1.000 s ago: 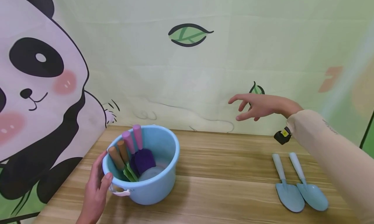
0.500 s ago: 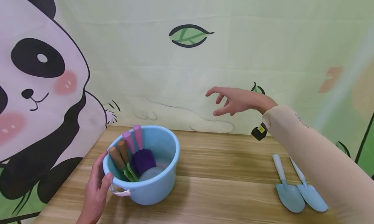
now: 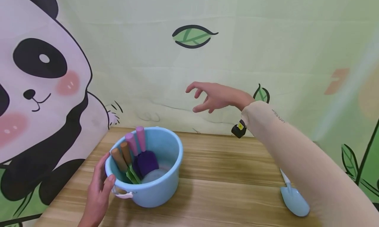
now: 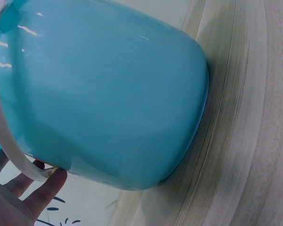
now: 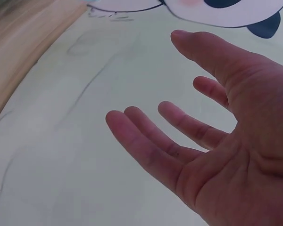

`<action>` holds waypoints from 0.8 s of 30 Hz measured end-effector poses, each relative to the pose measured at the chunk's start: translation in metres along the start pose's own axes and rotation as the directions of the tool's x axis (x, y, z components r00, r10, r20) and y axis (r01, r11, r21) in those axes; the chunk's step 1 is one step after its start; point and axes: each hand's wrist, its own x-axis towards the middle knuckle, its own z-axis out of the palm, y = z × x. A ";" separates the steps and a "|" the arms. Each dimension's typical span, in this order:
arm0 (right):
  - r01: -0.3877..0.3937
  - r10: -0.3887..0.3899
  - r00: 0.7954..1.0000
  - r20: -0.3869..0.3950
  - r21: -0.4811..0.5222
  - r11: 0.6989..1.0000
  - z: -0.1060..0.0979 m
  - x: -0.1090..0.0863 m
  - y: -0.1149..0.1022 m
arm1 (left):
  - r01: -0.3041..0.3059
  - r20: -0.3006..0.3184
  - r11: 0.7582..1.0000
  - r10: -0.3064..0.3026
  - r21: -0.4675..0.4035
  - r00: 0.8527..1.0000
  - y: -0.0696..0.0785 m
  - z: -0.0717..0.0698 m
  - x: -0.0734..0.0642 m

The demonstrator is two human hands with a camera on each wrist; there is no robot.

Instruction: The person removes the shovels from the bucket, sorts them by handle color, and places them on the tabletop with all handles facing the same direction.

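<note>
A light blue bucket [image 3: 157, 194] stands on the wooden table in the head view. My left hand [image 3: 96, 192] holds it at the left rim, thumb towards the front, beside the white handle [image 3: 122, 194]. Two trowels with pink handles [image 3: 141, 138] and purple blades lean inside, next to two with brown handles [image 3: 118, 158] and green blades. My right hand [image 3: 217, 95] hovers above the table, right of the bucket, with spread, loosely bent fingers and nothing in them. A light blue trowel [image 3: 294, 200] lies at the right, partly covered by my right forearm.
A cloth backdrop [image 3: 142, 56] with a printed panda and leaves rises behind the table [image 3: 219, 194]. A black device [image 3: 238, 129] sits at my right wrist. The table's left edge runs close to the bucket.
My right hand has moved left and slightly up, towards the bucket. Its forearm now hides the second light blue trowel at the right. My left hand and the bucket have stayed in place.
</note>
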 end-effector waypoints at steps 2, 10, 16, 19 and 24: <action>0.016 -0.016 1.000 -0.001 0.025 1.000 0.003 0.006 -0.007 | 0.000 -0.002 1.000 0.000 0.003 1.000 0.000 0.000 0.000; 0.058 -0.057 0.998 -0.009 0.055 0.997 0.020 0.026 -0.030 | -0.004 -0.001 1.000 0.004 -0.004 1.000 -0.002 0.000 0.000; 0.078 -0.076 0.997 -0.023 0.057 0.995 0.034 0.040 -0.039 | -0.002 0.000 1.000 0.002 -0.001 1.000 -0.004 -0.001 0.000; 0.082 -0.081 0.996 -0.023 0.069 0.994 0.042 0.046 -0.044 | -0.002 -0.001 1.000 0.002 -0.004 1.000 -0.003 -0.001 0.000; 0.077 -0.075 0.997 -0.022 0.103 0.992 0.057 0.056 -0.053 | 0.004 0.003 1.000 -0.004 -0.001 1.000 -0.003 -0.001 0.000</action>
